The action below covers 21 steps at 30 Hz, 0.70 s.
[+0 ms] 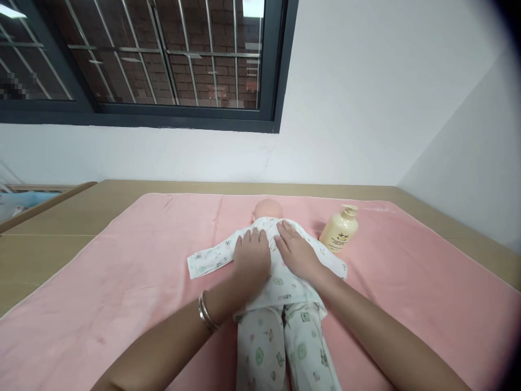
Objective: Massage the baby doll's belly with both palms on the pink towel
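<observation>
A baby doll lies stretched out on a pink mat, its smooth bald head [267, 208] pointing away from me and no face showing. It wears a white printed top [280, 288] and matching trousers [262, 347]. My left hand [253, 258] rests on the left side of the doll's upper body, fingers extended and slightly bent. On the right side of the upper body my right hand [298, 251] lies flat with its fingers stretched toward the shoulder. Neither hand grips anything. One sleeve [209, 262] spreads out to the left; the right sleeve is partly behind my right hand and forearm.
A cream pump bottle [340, 229] stands on the pink mat [134, 282], just right of the doll. Beneath the mat is a wooden surface [52, 228] with a raised edge at left. A white wall [345, 108] and a dark-framed barred window [183, 119] rise behind.
</observation>
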### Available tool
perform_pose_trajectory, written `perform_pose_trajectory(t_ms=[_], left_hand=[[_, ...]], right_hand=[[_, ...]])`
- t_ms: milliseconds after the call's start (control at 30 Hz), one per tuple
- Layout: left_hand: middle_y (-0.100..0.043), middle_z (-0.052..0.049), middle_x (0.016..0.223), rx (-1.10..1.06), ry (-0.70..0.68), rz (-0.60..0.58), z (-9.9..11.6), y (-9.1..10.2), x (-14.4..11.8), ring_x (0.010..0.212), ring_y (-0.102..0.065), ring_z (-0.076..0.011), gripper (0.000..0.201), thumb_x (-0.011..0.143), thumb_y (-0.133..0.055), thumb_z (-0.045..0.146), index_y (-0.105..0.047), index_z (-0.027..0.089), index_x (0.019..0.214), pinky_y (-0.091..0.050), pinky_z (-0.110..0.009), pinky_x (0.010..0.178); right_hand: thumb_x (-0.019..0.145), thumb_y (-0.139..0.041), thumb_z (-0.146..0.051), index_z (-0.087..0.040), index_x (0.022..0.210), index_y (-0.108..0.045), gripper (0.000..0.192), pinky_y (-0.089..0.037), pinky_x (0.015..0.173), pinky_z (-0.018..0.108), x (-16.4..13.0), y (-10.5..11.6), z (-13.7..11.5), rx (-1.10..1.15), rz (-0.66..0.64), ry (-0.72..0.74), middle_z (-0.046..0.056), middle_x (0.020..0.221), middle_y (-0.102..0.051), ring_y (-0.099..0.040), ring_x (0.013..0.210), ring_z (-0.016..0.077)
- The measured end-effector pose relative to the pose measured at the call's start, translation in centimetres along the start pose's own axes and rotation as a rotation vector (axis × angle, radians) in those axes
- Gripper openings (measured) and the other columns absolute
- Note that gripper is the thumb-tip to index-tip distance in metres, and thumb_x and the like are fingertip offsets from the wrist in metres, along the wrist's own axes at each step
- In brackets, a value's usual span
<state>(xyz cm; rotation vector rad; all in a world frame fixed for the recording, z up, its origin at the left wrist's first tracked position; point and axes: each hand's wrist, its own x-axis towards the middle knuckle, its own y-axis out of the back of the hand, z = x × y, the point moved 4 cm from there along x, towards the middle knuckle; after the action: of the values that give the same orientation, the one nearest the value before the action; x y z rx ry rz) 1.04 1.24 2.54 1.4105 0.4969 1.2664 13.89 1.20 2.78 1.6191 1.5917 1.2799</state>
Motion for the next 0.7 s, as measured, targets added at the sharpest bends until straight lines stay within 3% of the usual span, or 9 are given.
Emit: perform_pose_trajectory(t_ms=[133, 233, 400, 533, 700], left_hand=[[-0.057, -0.021, 0.129, 0.152, -0.035, 0.028, 1.8, 0.4, -1.7, 0.121, -0.053, -0.0359, 0.044, 0.081, -0.045, 0.008, -0.055, 0.01, 0.124, -0.042, -0.052, 0.098], [-0.058, -0.019, 0.128, 0.108, -0.019, 0.064, 0.8, 0.2, -0.6, 0.122, -0.053, -0.0317, 0.039, 0.086, -0.044, 0.012, -0.054, 0.01, 0.123, -0.041, -0.049, 0.101], [-0.058, -0.018, 0.125, -0.111, -0.104, 0.108, -1.3, -0.3, 1.8, 0.124, -0.049, -0.0285, 0.033, 0.091, -0.039, 0.022, -0.053, 0.01, 0.119, -0.036, -0.049, 0.107], [-0.051, -0.02, 0.133, -0.23, -0.046, 0.131, -1.8, -1.5, 1.8, 0.132, -0.041, -0.0307, 0.04, 0.091, -0.037, 0.024, -0.048, 0.008, 0.126, -0.032, -0.053, 0.109], [-0.043, -0.021, 0.143, -0.265, -0.005, 0.151, -1.8, -2.7, 1.3, 0.138, -0.032, -0.0332, 0.045, 0.091, -0.041, 0.027, -0.047, 0.008, 0.132, -0.027, -0.054, 0.113]], right_hand=[[0.1, -0.022, -0.042, -0.006, 0.146, -0.031, 0.06, -0.023, 0.116, 0.045, 0.5, -0.2, 0.8, -0.006, -0.009, -0.034, 0.016, 0.153, -0.028, -0.021, 0.143, 0.0256], [0.099, -0.025, -0.035, -0.002, 0.145, -0.033, 0.057, -0.025, 0.115, 0.046, -1.1, -0.4, -0.9, -0.091, 0.009, -0.022, 0.018, 0.152, -0.03, -0.022, 0.142, 0.0279], [0.095, -0.032, -0.024, 0.0, 0.139, -0.043, 0.051, -0.024, 0.116, 0.046, -3.4, -0.5, -3.7, -0.188, 0.036, 0.146, 0.02, 0.146, -0.04, -0.027, 0.141, 0.0298], [0.098, -0.029, -0.031, -0.007, 0.139, -0.045, 0.05, -0.025, 0.115, 0.046, -1.9, -0.3, -2.2, -0.06, 0.051, 0.102, 0.017, 0.148, -0.038, -0.028, 0.141, 0.0272], [0.098, -0.032, -0.038, -0.011, 0.146, -0.034, 0.055, -0.016, 0.117, 0.049, 0.1, -0.7, 0.2, 0.045, 0.056, 0.045, 0.015, 0.155, -0.023, -0.015, 0.144, 0.0265]])
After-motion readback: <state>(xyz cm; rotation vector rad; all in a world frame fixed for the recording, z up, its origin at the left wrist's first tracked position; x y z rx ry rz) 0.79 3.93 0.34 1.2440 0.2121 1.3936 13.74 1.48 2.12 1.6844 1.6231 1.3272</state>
